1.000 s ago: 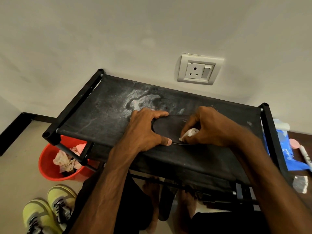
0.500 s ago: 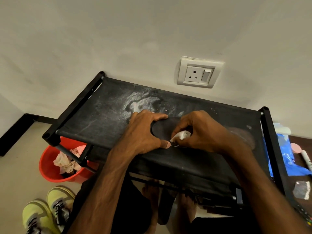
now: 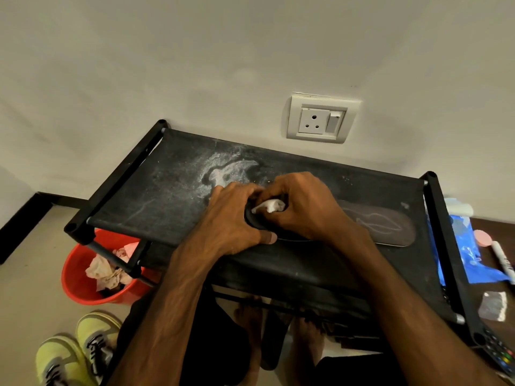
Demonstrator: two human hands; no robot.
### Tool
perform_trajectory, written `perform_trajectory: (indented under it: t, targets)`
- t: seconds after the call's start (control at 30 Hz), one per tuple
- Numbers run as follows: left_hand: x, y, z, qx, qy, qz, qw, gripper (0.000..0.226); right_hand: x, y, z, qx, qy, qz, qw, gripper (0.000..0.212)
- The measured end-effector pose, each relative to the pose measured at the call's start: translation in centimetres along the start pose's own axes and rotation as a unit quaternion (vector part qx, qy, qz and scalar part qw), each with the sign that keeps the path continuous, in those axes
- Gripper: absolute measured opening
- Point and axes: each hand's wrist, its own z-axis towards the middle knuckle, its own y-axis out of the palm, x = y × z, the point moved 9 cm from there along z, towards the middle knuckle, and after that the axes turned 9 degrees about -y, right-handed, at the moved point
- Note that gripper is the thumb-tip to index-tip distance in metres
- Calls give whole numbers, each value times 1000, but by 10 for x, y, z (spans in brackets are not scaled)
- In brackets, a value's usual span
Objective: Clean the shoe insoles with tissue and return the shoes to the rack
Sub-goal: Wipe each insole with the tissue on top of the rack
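The fingers of our right hand are curling tight round a white tissue, pinching it against the left end of the dark insole. Since half a second ago this hand has been sliding leftward, so the tissue is now touching our left hand. The insole's right half is now lying uncovered, showing a pale smeared outline. Our left fingers are bending round the insole's left tip, with the thumb pressing on its near edge. The insole is lying flat on the top shelf of the black rack, close to the shelf's front edge, its right tip nearing the right rail. Open fabric is stretching to the left and behind our hands. Below left, a red bucket and yellow shoes are sitting on the floor.
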Motion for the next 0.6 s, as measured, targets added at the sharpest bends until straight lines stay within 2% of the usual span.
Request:
perform_trajectory:
  t: [0.3, 0.5, 0.6]
  targets:
    - [-1, 0, -1, 10, -5, -14, 1000, 81, 45, -31, -8, 43, 98, -45, 993, 14]
    - [0, 0, -3, 9, -10, -17, 1000, 83, 6, -4, -6, 0, 4, 2, 1000, 16]
    - [1, -1, -3, 6, -6, -12, 1000, 83, -6, 7, -3, -12, -9, 3, 1000, 19]
